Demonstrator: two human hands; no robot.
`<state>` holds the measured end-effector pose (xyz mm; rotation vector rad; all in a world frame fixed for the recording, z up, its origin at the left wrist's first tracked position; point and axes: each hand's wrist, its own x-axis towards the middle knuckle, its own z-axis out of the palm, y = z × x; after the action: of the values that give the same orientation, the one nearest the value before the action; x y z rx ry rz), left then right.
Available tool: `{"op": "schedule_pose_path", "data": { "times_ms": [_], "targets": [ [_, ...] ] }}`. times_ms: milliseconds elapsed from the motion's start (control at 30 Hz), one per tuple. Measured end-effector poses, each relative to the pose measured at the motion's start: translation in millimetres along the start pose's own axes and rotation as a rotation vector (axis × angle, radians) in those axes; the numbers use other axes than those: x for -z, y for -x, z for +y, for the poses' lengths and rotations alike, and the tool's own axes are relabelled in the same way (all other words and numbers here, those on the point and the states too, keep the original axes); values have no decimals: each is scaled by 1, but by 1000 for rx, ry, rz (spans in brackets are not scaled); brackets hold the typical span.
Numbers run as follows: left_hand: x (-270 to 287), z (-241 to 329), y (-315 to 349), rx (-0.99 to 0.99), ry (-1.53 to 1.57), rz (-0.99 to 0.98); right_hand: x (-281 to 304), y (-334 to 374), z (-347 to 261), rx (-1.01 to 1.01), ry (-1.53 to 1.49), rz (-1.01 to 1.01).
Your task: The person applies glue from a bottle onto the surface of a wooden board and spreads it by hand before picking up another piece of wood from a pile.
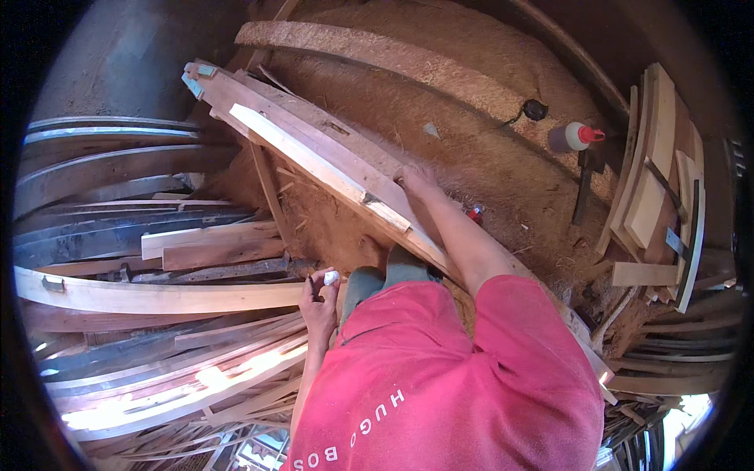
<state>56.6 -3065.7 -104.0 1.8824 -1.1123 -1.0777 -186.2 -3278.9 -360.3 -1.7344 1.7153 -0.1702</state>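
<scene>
Under the fingers of the bare right hand [418, 179] lies a long, narrow bench of brown wooden planks [298, 125], set slantwise in front of the person in the red shirt [440, 369]. Those fingers are bent and press against the upper face of the bench; whether they grip anything there cannot be told. Just to their left, along the near side of the bench, runs a long, straight strip of pale wood [294, 149]. Nearer the body and well to the left of the right fingers, the bare left hand [320, 304] is raised, its fingers curled around a small, rounded white object [331, 278] that shows at their tips. Directly left of the left fingers stretches a long, curved board of pale wood [165, 295], though contact cannot be made out. Well to the right of the right fingers, on the sawdust-covered ground [487, 157], are a bottle with a red cap [575, 137] and, just beside it, a small, rounded black object [535, 110].
</scene>
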Motion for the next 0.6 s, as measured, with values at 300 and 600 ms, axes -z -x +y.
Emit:
{"op": "schedule_pose_path", "data": {
  "times_ms": [300, 600],
  "targets": [
    [0, -5, 3, 16, 8, 21, -19, 1, 17, 25, 1, 29],
    [9, -21, -21, -67, 52, -84, 85, 115, -32, -219, -471, 209]
  ]
}}
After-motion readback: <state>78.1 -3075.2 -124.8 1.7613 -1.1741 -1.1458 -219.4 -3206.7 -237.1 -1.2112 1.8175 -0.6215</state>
